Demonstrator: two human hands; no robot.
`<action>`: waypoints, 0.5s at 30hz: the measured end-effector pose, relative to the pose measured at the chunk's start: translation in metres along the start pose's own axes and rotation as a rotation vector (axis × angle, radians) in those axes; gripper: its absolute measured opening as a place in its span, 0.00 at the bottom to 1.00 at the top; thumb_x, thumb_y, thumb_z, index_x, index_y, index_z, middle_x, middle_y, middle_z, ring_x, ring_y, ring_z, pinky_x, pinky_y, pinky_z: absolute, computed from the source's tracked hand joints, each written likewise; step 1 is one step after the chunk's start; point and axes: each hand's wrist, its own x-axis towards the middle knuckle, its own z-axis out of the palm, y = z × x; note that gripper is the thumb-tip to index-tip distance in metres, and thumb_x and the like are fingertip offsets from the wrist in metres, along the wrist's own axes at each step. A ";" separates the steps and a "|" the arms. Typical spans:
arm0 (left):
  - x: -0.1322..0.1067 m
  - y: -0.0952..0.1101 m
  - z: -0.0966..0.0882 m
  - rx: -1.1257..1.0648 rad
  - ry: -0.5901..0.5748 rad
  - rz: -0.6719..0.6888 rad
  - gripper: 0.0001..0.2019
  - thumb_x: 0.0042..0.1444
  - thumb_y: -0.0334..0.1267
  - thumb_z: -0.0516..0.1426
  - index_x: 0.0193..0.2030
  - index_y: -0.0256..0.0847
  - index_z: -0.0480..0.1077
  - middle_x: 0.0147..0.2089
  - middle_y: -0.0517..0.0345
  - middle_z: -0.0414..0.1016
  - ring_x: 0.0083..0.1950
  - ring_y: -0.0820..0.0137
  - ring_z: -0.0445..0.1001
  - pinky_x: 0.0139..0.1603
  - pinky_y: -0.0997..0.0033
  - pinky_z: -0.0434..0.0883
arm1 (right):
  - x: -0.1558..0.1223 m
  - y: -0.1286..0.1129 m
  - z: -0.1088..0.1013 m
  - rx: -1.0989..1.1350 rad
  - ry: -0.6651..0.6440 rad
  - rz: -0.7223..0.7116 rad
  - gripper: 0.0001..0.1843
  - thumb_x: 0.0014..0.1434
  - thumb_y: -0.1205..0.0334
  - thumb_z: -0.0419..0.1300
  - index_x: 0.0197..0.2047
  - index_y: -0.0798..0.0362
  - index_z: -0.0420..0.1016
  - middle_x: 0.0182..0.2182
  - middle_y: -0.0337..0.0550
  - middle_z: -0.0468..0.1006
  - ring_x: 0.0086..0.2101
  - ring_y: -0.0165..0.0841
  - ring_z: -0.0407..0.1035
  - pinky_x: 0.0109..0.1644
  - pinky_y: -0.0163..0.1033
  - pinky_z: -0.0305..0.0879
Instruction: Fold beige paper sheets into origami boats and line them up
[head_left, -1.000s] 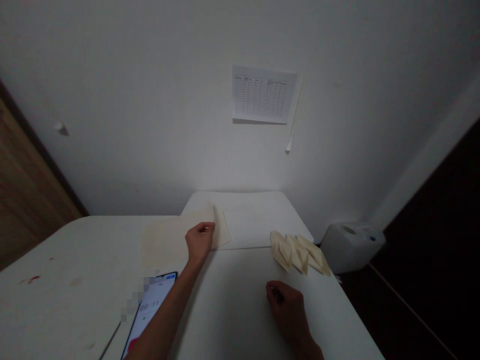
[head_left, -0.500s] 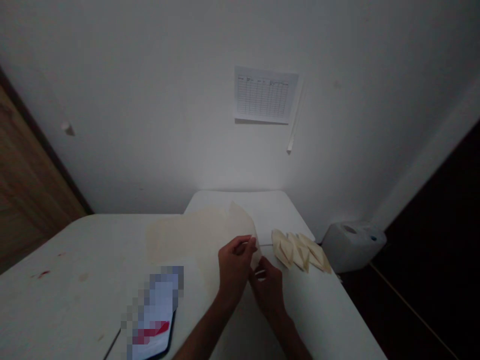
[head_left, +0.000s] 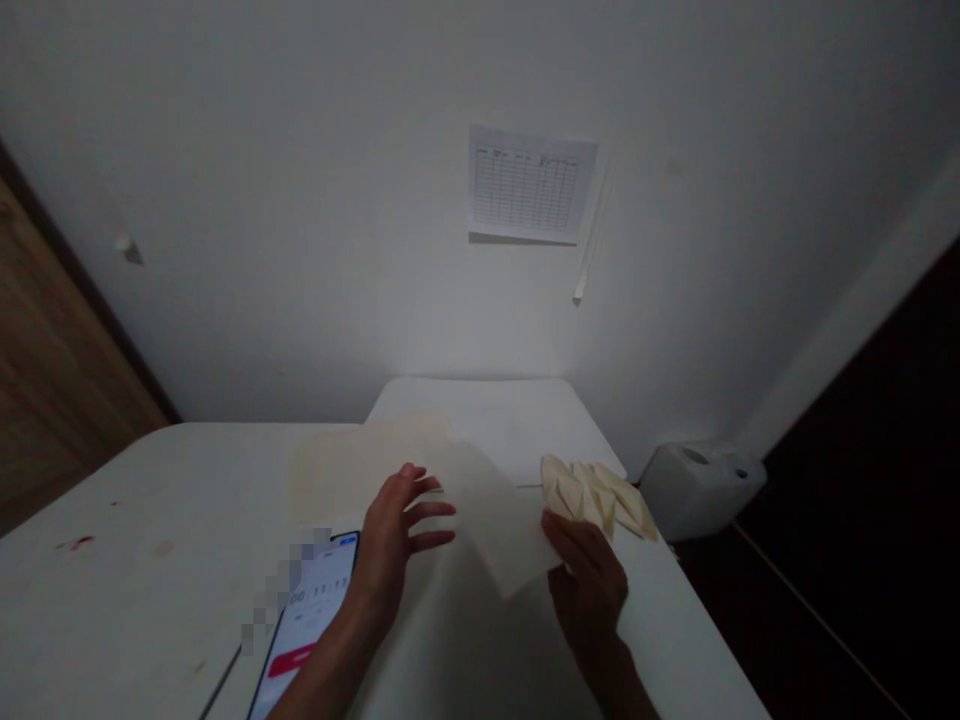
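Paper sheet [head_left: 491, 520] beside left fingers [head_left: 431, 510], apparently touching right fingers [head_left: 566, 545]

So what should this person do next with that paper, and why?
Probably lay the cream paper sheet down flat: the right hand has it by one edge, and the left hand, open, is free beside it to steady it.

White wall [head_left: 300, 250] with a printed grid sheet [head_left: 532, 185], wooden panel [head_left: 52, 350] at left, dark floor [head_left: 847, 560] at right.
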 end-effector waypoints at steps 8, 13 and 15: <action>-0.011 -0.019 -0.076 0.515 0.373 0.366 0.20 0.50 0.55 0.57 0.45 0.45 0.70 0.41 0.57 0.74 0.42 0.62 0.75 0.38 0.66 0.74 | -0.032 -0.020 -0.021 -0.091 -0.325 -0.218 0.25 0.57 0.76 0.53 0.55 0.48 0.71 0.48 0.44 0.78 0.41 0.37 0.73 0.44 0.42 0.70; -0.038 -0.062 -0.076 0.988 0.012 0.691 0.13 0.59 0.49 0.53 0.46 0.47 0.70 0.55 0.53 0.70 0.55 0.58 0.71 0.49 0.59 0.75 | -0.072 -0.036 0.000 -0.152 -0.417 -0.171 0.19 0.54 0.72 0.52 0.46 0.50 0.74 0.45 0.44 0.80 0.35 0.38 0.71 0.41 0.43 0.69; -0.044 -0.087 -0.072 1.168 -0.115 0.805 0.15 0.61 0.43 0.51 0.53 0.47 0.68 0.61 0.52 0.67 0.59 0.59 0.69 0.56 0.55 0.71 | -0.087 -0.038 0.006 -0.144 -0.477 -0.101 0.15 0.52 0.66 0.58 0.44 0.49 0.74 0.45 0.43 0.79 0.37 0.40 0.70 0.42 0.43 0.69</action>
